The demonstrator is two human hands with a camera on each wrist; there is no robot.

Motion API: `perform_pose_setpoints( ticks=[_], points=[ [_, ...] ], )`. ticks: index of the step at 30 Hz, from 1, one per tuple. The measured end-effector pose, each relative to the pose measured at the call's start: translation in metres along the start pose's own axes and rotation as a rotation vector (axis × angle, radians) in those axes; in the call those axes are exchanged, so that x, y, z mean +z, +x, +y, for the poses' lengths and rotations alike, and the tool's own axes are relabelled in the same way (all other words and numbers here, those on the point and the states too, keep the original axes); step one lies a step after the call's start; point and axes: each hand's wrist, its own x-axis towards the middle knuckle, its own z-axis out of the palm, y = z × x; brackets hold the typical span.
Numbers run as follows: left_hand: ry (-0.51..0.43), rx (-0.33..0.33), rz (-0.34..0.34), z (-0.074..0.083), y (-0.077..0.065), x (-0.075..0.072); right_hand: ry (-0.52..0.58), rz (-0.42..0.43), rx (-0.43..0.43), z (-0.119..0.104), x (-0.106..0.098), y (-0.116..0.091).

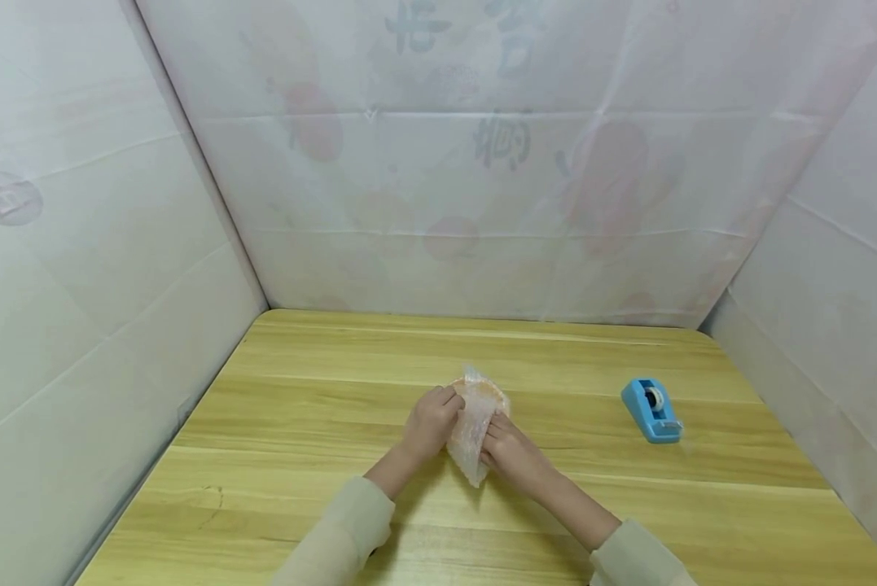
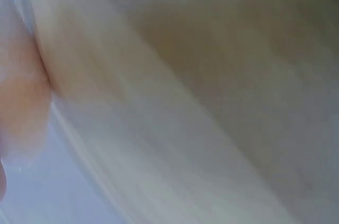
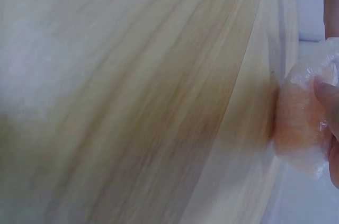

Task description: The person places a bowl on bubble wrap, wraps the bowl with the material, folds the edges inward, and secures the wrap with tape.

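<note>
A translucent sheet of bubble wrap (image 1: 471,435) is folded around a pale orange, rounded object (image 1: 491,392) near the middle of the table. On its left side my left hand (image 1: 433,422) grips the wrap's edge with curled fingers. My right hand (image 1: 515,457) holds the lower right side, its fingers bent against the wrap. The right wrist view shows the orange colour through the bubble wrap (image 3: 304,121), with the thumb of my right hand (image 3: 329,108) pressed on it. Only part of a finger of my left hand (image 2: 22,91) appears in the left wrist view.
A blue tape dispenser (image 1: 646,413) with a white roll stands to the right on the wood-grain table (image 1: 321,358). Pale printed cloth walls (image 1: 438,268) enclose the table at the back and both sides.
</note>
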Motion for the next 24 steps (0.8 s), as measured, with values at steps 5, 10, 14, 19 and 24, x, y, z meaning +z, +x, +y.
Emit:
perform_pose_setpoints(
  ticks=[5, 10, 14, 19, 24],
  points=[
    [-0.139, 0.096, -0.139, -0.004, -0.004, -0.008, 0.024, 0.031, -0.009, 0.001, 0.001, 0.001],
    [-0.139, 0.109, -0.390, -0.003, -0.008, -0.019, 0.057, 0.027, 0.010, 0.001, 0.002, 0.000],
    [-0.036, 0.083, -0.625, 0.001, -0.008, -0.022, 0.048, 0.062, 0.011, 0.000, 0.003, -0.003],
    [0.037, 0.059, -0.728, 0.007, -0.006, -0.024, 0.013, 0.215, -0.049, 0.004, 0.010, -0.008],
    [0.101, 0.073, -0.763, 0.009, -0.004, -0.023, 0.004, 0.328, -0.082, 0.010, 0.009, -0.014]
  ],
)
